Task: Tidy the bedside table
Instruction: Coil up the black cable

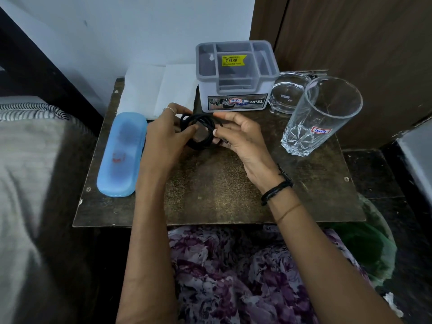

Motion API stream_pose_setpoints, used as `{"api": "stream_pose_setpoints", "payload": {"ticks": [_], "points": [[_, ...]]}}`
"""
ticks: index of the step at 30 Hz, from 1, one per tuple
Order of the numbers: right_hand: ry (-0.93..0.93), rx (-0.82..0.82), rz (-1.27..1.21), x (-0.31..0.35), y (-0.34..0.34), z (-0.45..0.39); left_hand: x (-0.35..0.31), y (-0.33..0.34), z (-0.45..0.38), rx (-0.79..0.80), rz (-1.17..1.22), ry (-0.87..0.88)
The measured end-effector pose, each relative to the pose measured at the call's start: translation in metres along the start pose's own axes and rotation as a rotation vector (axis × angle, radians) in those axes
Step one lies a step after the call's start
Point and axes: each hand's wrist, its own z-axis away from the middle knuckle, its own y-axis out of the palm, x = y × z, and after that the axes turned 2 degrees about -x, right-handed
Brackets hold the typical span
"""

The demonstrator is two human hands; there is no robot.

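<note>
both hands hold a coiled black cable (198,133) just above the dark wooden bedside table (210,183), in front of the grey plastic organiser box (236,76). the left hand (163,139) pinches the loops so they don't spring apart; the right hand (236,136) grips the loose end between thumb and fingers, likely to tuck it in.

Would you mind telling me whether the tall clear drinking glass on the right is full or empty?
Empty. The tall clear drinking glass stands upright on the dark wooden bedside table, and its cut base and the red-bordered sticker show straight through, with no liquid line.
</note>
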Motion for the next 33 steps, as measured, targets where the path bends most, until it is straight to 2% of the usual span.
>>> {"api": "stream_pose_setpoints", "payload": {"ticks": [5, 6, 9, 11, 19, 23, 33], "points": [[-0.002, -0.02, 0.016, -0.002, 0.003, -0.001, -0.001, -0.003, 0.001, 0.019, -0.113, -0.052], [-0.003, -0.031, 0.025, -0.003, 0.004, -0.002, 0.0, -0.004, 0.001, 0.052, -0.063, -0.092], [-0.012, -0.072, 0.058, -0.005, 0.007, -0.002, -0.005, -0.011, 0.005, 0.211, 0.309, -0.29], [-0.023, -0.088, 0.069, -0.005, 0.008, -0.003, -0.005, -0.016, 0.008, 0.267, 0.403, -0.319], [-0.045, -0.145, 0.081, -0.005, 0.011, -0.003, -0.003, -0.028, 0.009, 0.328, 0.47, -0.328], [-0.064, -0.173, 0.081, -0.005, 0.013, -0.005, -0.003, -0.034, 0.013, 0.295, 0.475, -0.328], [-0.153, -0.241, 0.328, -0.008, 0.023, -0.008, 0.007, -0.042, 0.012, 0.31, 0.343, -0.372]]}}
